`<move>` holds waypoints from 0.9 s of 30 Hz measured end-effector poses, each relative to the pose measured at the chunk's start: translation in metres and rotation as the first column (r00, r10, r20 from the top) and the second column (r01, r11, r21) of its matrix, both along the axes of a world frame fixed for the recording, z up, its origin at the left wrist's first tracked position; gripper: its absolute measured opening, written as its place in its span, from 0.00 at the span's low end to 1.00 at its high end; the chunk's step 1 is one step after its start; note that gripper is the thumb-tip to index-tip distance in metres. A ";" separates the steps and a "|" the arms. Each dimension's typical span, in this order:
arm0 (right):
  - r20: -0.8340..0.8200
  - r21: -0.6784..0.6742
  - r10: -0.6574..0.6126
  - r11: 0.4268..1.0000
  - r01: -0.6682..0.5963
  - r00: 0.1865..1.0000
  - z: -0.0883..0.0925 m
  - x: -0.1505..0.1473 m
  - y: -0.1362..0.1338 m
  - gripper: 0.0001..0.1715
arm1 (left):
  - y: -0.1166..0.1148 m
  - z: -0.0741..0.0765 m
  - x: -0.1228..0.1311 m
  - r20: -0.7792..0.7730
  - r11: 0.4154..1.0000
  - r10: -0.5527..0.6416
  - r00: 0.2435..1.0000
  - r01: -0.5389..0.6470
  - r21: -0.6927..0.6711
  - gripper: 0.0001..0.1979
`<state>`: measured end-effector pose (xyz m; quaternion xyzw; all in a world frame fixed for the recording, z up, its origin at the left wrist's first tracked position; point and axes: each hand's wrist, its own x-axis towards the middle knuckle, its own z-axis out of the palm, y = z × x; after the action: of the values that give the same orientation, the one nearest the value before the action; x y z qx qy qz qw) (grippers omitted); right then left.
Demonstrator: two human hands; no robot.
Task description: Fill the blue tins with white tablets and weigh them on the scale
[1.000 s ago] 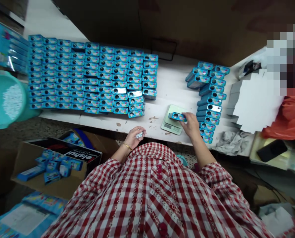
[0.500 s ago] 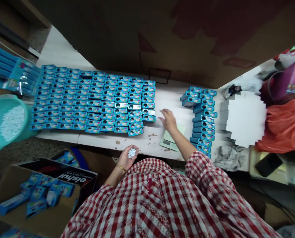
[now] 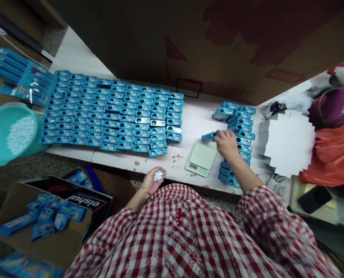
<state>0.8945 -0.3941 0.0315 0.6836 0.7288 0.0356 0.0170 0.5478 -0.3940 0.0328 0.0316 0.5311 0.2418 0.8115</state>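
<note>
Blue rectangular tin is being gripped by the right hand beside the scale; the left hand is cupping small white tablets.

I see right hand gripping small blue rectangular tin beside pale-green flat scale. Left hand cups white pellets.

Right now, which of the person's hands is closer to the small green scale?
Right. The right hand, gripping a blue tin, is just past the far right corner of the scale; the left hand, cupping white tablets, sits farther off to its left.
</note>
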 end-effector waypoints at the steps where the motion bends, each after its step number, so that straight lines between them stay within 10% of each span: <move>1: 0.005 -0.024 0.047 0.999 -0.047 0.999 0.005 -0.017 -0.013 0.13 | 0.001 0.000 0.004 0.018 1.000 -0.017 1.000 0.017 -0.018 0.11; 6: -0.045 -0.102 0.142 0.984 -0.146 0.989 0.008 -0.073 -0.054 0.12 | 0.007 0.007 0.027 0.098 0.993 -0.065 0.993 0.074 -0.096 0.14; 12: -0.250 -0.005 -0.052 0.999 0.053 0.967 0.020 -0.089 -0.092 0.17 | 0.000 0.009 0.033 0.192 0.987 -0.090 0.977 0.113 -0.112 0.14; 19: -0.470 -0.256 0.072 0.943 -0.214 0.880 0.018 -0.140 -0.146 0.13 | -0.016 0.001 0.025 0.182 0.978 -0.123 0.976 0.150 -0.142 0.13; 27: -0.473 -0.048 -0.263 0.961 0.274 0.841 0.002 -0.073 -0.141 0.16 | -0.020 -0.003 0.020 0.167 0.985 -0.107 0.980 0.128 -0.119 0.12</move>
<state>0.8215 -0.5354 0.0338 0.7667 0.6073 -0.1280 -0.1643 0.5678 -0.4139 0.0294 -0.0090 0.4760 0.1603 0.8647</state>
